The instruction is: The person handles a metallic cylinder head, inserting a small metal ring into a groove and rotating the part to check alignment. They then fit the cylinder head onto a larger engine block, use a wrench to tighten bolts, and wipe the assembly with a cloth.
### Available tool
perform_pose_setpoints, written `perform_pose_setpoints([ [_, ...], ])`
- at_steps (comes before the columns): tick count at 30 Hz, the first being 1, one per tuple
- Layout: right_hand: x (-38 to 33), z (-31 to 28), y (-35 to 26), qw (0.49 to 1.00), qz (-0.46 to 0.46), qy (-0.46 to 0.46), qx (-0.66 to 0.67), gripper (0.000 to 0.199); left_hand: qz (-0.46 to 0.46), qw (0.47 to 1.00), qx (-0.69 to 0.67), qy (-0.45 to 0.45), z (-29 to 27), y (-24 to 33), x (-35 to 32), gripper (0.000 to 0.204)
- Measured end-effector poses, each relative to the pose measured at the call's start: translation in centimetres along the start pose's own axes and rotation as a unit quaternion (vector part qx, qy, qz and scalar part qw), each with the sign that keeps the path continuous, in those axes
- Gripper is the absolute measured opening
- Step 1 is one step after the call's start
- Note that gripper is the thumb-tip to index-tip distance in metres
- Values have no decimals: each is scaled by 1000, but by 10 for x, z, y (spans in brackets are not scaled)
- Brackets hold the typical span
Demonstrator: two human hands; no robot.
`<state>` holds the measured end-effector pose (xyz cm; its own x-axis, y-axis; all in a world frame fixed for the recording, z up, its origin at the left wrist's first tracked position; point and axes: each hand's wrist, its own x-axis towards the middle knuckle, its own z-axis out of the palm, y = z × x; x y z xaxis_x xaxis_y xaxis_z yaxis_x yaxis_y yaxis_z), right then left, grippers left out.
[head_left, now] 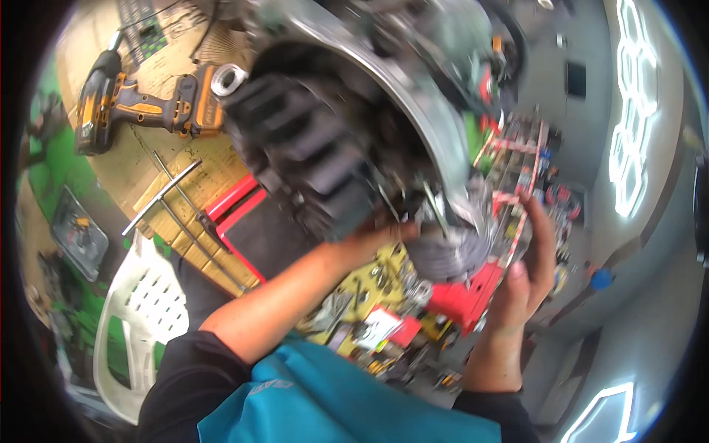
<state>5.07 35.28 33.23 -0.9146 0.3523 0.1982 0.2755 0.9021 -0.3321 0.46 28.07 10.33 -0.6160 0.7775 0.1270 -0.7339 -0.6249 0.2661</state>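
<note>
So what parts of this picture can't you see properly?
Head view:
- Left hand: its fingers go under the big dark machine part, so its grip is hidden.
- Machine part: blurred, and its top is cut off by the picture's upper edge.
- Small tools in the yellow tray: too small and blurred to tell apart.
- Right hand: touches the grey ribbed piece, but blur hides whether it grips.
</note>
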Motion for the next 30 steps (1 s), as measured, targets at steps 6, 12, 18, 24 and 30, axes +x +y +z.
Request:
perform_pose_setpoints([
  [6, -84, -32, 27, 972, 27, 203, 114, 65, 26, 999, -23, 15, 12, 13, 2, 95],
  [12, -210, -14, 87, 917, 228, 318, 78, 42, -11, 998, -28, 62, -27, 0, -4, 79],
  [18, -389, 106, 205, 832, 537, 77, 116, 30, 37, 996, 11, 85, -15, 11, 3, 87],
  [24, -439, 165, 235, 835, 550, -7, 7, 27, 52, 992, 49, 101, -7, 13, 3, 87],
  [30, -384, 168, 207, 889, 454, 50, 32, 20, 67, 992, 43, 93, -6, 11, 3, 88],
])
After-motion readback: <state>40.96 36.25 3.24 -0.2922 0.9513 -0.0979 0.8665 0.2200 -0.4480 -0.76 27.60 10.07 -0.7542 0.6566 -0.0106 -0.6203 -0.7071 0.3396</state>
